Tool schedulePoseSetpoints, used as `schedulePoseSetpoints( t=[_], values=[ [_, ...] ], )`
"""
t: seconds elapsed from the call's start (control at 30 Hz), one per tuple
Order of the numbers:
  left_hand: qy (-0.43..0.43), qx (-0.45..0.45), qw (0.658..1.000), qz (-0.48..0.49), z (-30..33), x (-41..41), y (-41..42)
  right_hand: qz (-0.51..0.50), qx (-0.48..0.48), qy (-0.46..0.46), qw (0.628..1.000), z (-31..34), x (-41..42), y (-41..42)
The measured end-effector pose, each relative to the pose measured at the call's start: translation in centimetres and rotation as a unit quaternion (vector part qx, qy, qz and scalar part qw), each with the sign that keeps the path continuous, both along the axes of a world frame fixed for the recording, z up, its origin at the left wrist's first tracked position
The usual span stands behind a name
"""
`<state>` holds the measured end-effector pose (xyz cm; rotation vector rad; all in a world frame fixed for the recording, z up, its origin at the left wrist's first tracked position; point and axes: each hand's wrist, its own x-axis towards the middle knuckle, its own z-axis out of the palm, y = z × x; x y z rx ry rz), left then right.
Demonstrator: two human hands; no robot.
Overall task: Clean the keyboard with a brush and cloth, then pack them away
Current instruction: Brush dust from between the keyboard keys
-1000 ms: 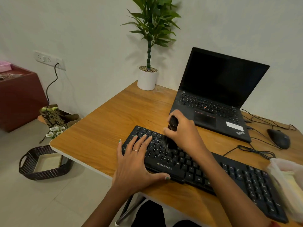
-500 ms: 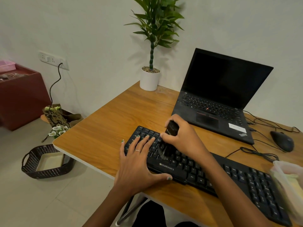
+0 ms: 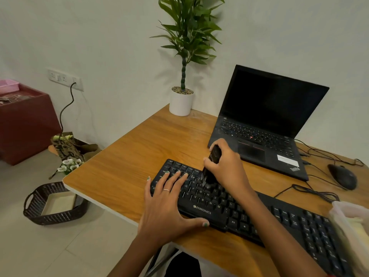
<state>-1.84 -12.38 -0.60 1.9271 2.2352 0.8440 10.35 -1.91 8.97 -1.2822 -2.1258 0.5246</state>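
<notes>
Head camera has your right hand (image 3: 226, 169) curled round a black brush (image 3: 211, 166), its blurred bristles down on the upper letter rows of the black Zebronics keyboard (image 3: 247, 214), which lies slantwise on the wooden desk (image 3: 127, 166) in front of the open ThinkPad laptop (image 3: 261, 124). Your left hand (image 3: 165, 202) lies flat and spread over the keyboard's left end, thumb at its near edge, gripping nothing. At the right edge a pale translucent bag (image 3: 352, 230) covers the keyboard's far end, cut off by the frame, its contents too blurred to name.
</notes>
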Motion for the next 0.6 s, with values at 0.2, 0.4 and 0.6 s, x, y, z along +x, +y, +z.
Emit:
schedulePoseSetpoints(
  t=[0.2, 0.4, 0.6],
  values=[
    [-0.006, -0.002, 1.0, 0.001, -0.1, 0.0, 0.1, 0.114, -0.082, -0.003, 0.99, 0.0, -0.6, -0.9],
    [0.013, -0.007, 1.0, 0.003, 0.0, 0.0, 0.1, 0.061, -0.031, -0.008, 0.998, -0.1, 0.0, -0.1],
    [0.01, -0.001, 1.0, 0.0, 0.0, -0.1, 0.0, 0.024, -0.041, 0.001, 0.999, 0.2, 0.4, 0.9]
  ],
)
